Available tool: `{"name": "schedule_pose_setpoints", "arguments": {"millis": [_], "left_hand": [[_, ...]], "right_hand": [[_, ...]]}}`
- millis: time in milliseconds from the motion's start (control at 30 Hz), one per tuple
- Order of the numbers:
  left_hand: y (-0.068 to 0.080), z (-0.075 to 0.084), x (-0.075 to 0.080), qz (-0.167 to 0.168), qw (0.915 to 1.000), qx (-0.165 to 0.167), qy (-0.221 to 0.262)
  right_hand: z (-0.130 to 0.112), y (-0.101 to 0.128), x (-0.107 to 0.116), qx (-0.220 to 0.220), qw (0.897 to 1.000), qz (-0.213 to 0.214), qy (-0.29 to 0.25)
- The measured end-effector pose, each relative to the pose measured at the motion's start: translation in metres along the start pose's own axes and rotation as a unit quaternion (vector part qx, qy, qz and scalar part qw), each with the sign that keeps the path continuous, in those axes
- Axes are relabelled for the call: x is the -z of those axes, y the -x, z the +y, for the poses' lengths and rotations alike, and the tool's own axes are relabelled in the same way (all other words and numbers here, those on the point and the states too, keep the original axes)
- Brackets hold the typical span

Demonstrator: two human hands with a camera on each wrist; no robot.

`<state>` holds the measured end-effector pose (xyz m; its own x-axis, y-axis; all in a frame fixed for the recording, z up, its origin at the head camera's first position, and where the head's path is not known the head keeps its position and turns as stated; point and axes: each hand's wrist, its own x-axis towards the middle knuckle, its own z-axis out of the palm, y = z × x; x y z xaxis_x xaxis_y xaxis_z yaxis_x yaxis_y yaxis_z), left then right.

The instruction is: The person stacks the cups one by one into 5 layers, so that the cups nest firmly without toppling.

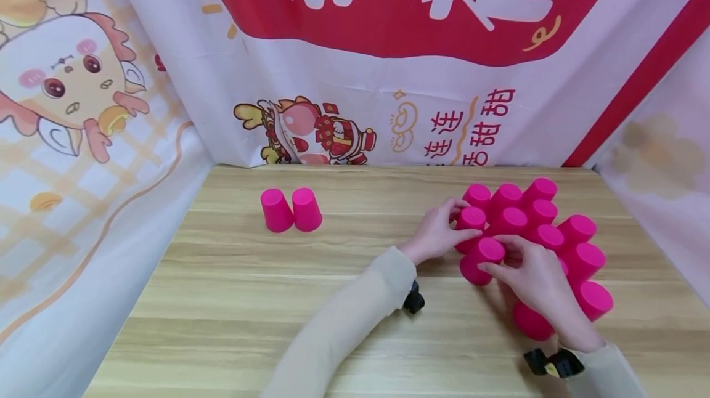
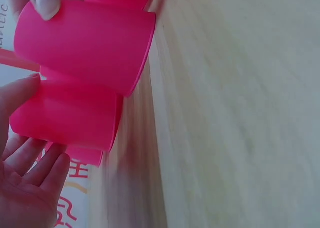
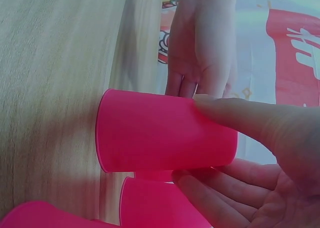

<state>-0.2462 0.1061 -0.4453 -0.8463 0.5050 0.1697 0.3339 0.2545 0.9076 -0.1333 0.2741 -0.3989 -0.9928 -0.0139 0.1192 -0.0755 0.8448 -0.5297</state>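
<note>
Printed fabric (image 1: 211,84) hung behind and beside a wood-grain table (image 1: 211,299). At the right stood a close cluster of pink plastic cups (image 1: 549,236); at the far left, well apart, one pink cup (image 1: 277,211) stood beside a matching cup (image 1: 307,209).

Left hand (image 1: 438,231): thumb and fingers pinched the left-edge cup (image 1: 471,218) of the cluster. Right hand (image 1: 538,275): thumb and fingers pinched the near-left cup (image 1: 490,251), just on the near side of the other. Whether that cup's rim met the table could not be determined.

Hazards: with the held cups so close, a slight tilt of either could have knocked the other or shunted the cups behind. Light, smooth walls would probably slip under an uneven pinch. The right forearm and its black wrist fitting (image 1: 554,363) passed close to the nearest cup (image 1: 532,322); a low withdrawal might have toppled it.

Containers: the cups visible were inverted, mouths down and closed bases up. Nothing showed inside; contents, if any, could not be verified.
</note>
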Motion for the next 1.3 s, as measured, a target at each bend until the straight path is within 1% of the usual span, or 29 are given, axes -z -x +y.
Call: {"name": "schedule_pose_setpoints", "arguments": {"millis": [100,267,367,500,600,733,833,967,1133,1300], "left_hand": [[0.004,-0.003,0.006,0.007,0.9999,0.002,0.008],[0.011,-0.006,0.020,0.012,0.9996,0.023,0.014],[0.014,-0.009,0.030,0.021,0.9993,0.030,0.004],[0.019,-0.012,0.045,0.033,0.9990,0.024,-0.018],[0.024,-0.011,0.058,0.046,0.9977,0.019,-0.046],[0.032,-0.008,0.079,0.067,0.9943,0.023,-0.080],[0.038,-0.006,0.095,0.079,0.9923,0.034,-0.090],[0.045,-0.006,0.115,0.084,0.9899,0.052,-0.101],[0.055,-0.007,0.138,0.096,0.9868,0.052,-0.120],[0.064,-0.002,0.159,0.114,0.9827,0.059,-0.134]], "right_hand": [[-0.001,0.001,0.000,-0.005,1.000,-0.002,-0.002],[-0.003,0.001,0.000,-0.006,1.000,-0.002,-0.006],[-0.002,0.001,0.000,-0.007,1.000,-0.004,-0.008],[-0.001,0.002,0.000,-0.009,1.000,-0.004,-0.007],[-0.001,0.001,-0.001,-0.008,1.000,-0.002,-0.007],[-0.001,0.001,-0.001,-0.006,1.000,-0.001,-0.004],[0.000,0.000,-0.001,-0.004,1.000,0.002,0.000],[0.000,-0.001,0.000,-0.001,1.000,0.004,0.004],[0.000,0.000,-0.001,-0.003,1.000,0.003,0.005],[0.000,0.001,0.000,-0.011,1.000,-0.001,0.004]]}}
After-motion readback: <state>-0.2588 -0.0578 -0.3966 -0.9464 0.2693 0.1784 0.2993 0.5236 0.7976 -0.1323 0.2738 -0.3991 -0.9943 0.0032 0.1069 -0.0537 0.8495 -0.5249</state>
